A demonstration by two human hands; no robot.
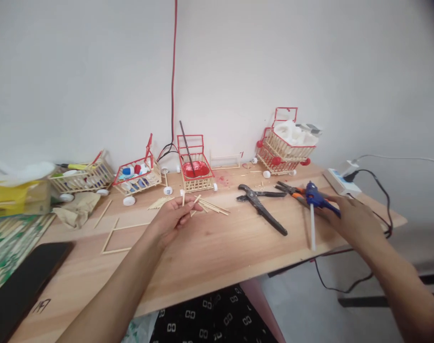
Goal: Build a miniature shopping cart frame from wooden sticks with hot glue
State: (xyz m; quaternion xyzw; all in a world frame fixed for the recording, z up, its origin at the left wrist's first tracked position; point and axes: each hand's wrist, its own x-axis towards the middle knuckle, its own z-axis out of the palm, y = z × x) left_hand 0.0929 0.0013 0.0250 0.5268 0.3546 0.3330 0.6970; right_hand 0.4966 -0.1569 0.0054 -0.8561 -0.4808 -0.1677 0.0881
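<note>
Head: wooden table (209, 262) against pale wall (231, 71), left hand (171, 219) pinching sticks (183, 198), right hand (353, 220) gripping glue gun (314, 196).

We're wearing black printed fabric (195, 328) down low, dotted with little whitish outlined boxes (190, 314) that sit in linked pairs, kinda scattered all over. Can't really tell what garment it is, honestly. Our left hand (172, 219) and right hand (348, 219) are bare, and our forearms (395, 267) are bare too.
</note>
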